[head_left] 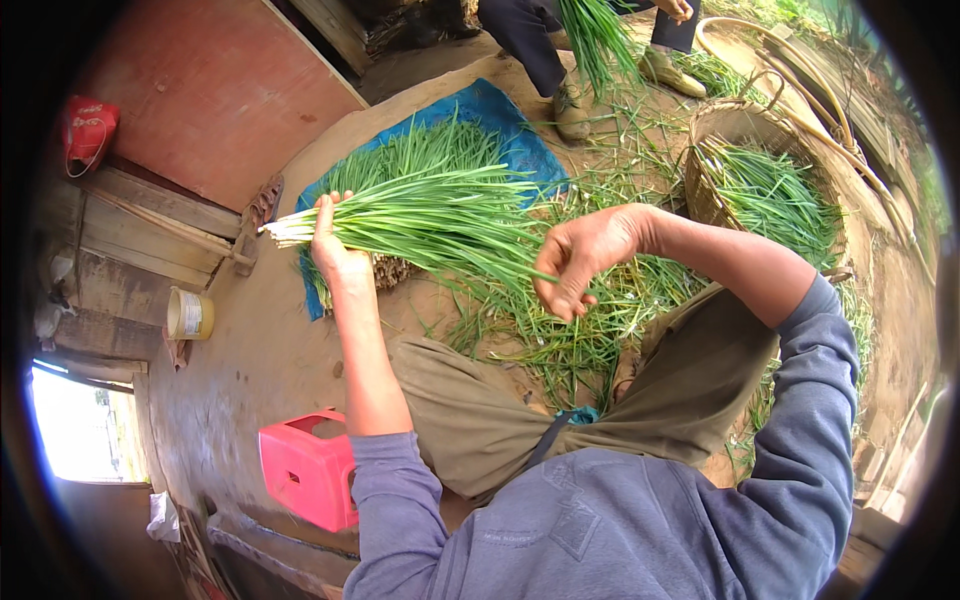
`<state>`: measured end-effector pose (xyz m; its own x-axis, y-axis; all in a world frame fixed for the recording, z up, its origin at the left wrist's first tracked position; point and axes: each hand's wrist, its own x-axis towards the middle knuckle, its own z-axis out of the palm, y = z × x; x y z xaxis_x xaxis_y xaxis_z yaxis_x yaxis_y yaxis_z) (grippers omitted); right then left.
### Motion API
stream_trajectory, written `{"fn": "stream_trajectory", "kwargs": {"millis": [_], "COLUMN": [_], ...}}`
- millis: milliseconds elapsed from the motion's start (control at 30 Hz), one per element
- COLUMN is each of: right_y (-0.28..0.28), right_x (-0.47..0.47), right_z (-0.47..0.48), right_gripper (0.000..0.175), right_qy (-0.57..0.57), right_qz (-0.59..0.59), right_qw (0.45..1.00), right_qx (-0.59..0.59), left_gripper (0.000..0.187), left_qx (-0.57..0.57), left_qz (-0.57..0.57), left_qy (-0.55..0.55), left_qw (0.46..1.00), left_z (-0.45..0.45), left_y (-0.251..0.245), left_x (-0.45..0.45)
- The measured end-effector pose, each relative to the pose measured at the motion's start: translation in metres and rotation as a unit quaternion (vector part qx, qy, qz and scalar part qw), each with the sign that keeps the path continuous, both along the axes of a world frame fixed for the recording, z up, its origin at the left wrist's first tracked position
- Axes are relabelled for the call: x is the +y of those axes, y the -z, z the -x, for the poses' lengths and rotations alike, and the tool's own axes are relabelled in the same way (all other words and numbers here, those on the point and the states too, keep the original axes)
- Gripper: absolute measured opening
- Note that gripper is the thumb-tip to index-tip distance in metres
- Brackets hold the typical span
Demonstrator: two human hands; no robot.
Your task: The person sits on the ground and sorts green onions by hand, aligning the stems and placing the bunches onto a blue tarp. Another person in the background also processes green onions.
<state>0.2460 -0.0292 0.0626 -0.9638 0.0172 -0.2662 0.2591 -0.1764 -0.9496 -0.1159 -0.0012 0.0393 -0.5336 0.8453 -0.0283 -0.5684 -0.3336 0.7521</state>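
My left hand (pixel 337 251) grips a thick bundle of garlic chives (pixel 442 214) near its pale stem ends, the thumb over the top. The green leaves fan out to the right, towards my right hand (pixel 585 259). Fingers curled, that hand pinches a few leaf tips at the bundle's far end. Beneath the bundle, a large heap of chives (pixel 427 154) lies on a blue plastic sheet (pixel 487 101), its cut ends partly showing below. Loose leaves and trimmings (pixel 585 337) cover the ground between my knees.
A wicker basket (pixel 709 184) of chives stands at the right. Opposite me, another person's hand (pixel 677 9) and shoes (pixel 574 112) show beside a hanging chive bunch (pixel 596 45). A pink plastic stool (pixel 307 469) is at my left, with a yellowish tub (pixel 190 313) farther off.
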Motion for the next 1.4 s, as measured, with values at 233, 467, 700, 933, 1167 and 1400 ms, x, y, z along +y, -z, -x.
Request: {"fn": "stream_trajectory", "kwargs": {"millis": [233, 467, 700, 933, 1167, 1400], "right_y": [0.004, 0.036, -0.008, -0.006, 0.030, 0.021], "right_x": [0.000, 0.042, 0.040, 0.027, -0.012, 0.020], "right_z": [-0.024, -0.048, -0.025, 0.088, 0.121, 0.159], "right_gripper": [0.034, 0.040, 0.058, 0.123, 0.134, 0.069], "right_qy": [-0.151, 0.068, 0.436, 0.353, 0.321, 0.264], "right_qz": [0.088, -0.552, -0.503, -0.521, -0.563, -0.568], "right_qw": [0.983, 0.772, 0.742, 0.762, 0.760, 0.778], "right_qx": [-0.059, -0.306, 0.079, 0.151, 0.056, -0.048], "left_gripper": [0.019, 0.023, 0.028, 0.042, 0.019, 0.045], "left_qx": [-0.034, -0.089, -0.046, 0.043, -0.101, -0.215], "left_qz": [0.021, -0.041, -0.067, -0.071, 0.012, -0.030], "left_qy": [0.008, 0.011, 0.114, 0.240, 0.100, 0.116], "left_qw": [0.999, 0.995, 0.990, 0.967, 0.990, 0.969], "left_z": [0.065, 0.089, 0.053, -0.051, -0.034, 0.005], "left_y": [0.006, 0.014, 0.008, -0.018, -0.022, 0.041], "left_x": [-0.004, -0.020, -0.023, -0.033, -0.033, -0.027]}}
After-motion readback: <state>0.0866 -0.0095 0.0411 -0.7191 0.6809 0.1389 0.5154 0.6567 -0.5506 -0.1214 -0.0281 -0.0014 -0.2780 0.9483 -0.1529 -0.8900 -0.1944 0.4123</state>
